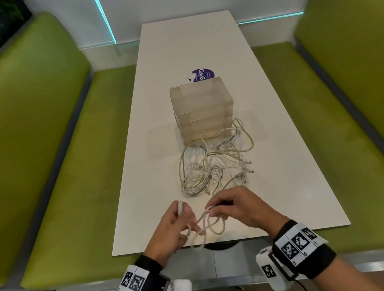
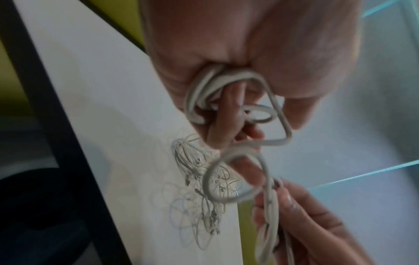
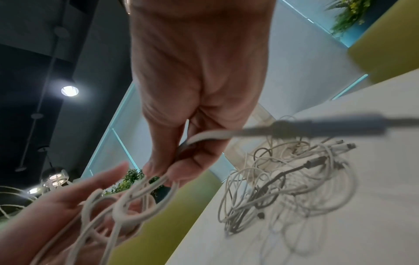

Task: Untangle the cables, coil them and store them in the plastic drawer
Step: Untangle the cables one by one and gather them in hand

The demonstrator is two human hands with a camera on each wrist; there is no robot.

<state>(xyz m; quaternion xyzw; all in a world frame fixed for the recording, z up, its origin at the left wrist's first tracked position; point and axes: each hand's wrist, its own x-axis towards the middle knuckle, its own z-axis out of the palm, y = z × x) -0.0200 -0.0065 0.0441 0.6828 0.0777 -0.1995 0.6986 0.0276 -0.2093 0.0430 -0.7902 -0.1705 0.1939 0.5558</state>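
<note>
A white cable point(image 1: 208, 224) hangs in a few loops between my two hands above the near table edge. My left hand point(image 1: 186, 220) grips the gathered loops point(image 2: 204, 93) in its curled fingers. My right hand point(image 1: 216, 209) pinches a strand of the same cable point(image 3: 181, 156) between thumb and fingers, just right of the left hand. A tangle of white cables point(image 1: 214, 164), with a darker one point(image 3: 272, 181) in it, lies on the table beyond my hands. Behind it stands the clear plastic drawer unit point(image 1: 202, 107), its drawers pushed in.
The long white table point(image 1: 294, 178) runs away from me between two green benches point(image 1: 53, 195) point(image 1: 337, 132). A purple sticker point(image 1: 203, 74) lies flat behind the drawer unit. A blurred cable end point(image 3: 317, 125) crosses close to the right wrist camera.
</note>
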